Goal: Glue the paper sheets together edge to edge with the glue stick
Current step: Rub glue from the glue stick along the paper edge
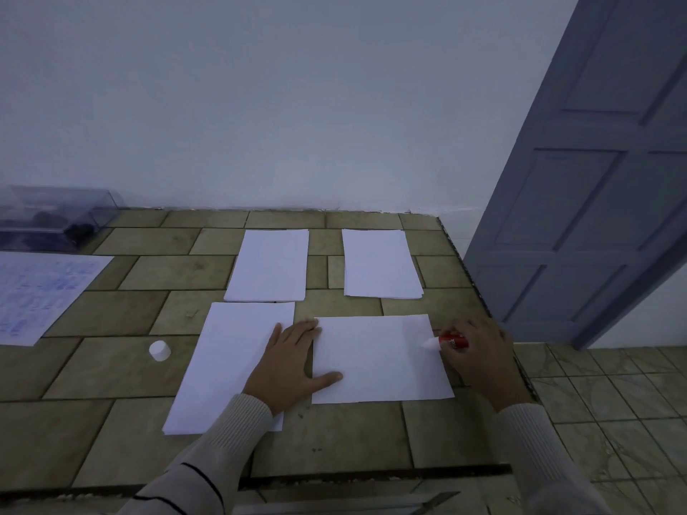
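Paper sheets (269,265) lie on the tiled counter (353,440), two toward its back edge, two nearer the front. The left hand (288,369) presses flat across both front ones, fingers together, thumb spread onto the front-right sheet (375,362). The right hand (476,354), by the counter's right edge, grips the red glue stick (451,341), its white tip at that sheet's right edge. A white cap (160,351) stands to their left.
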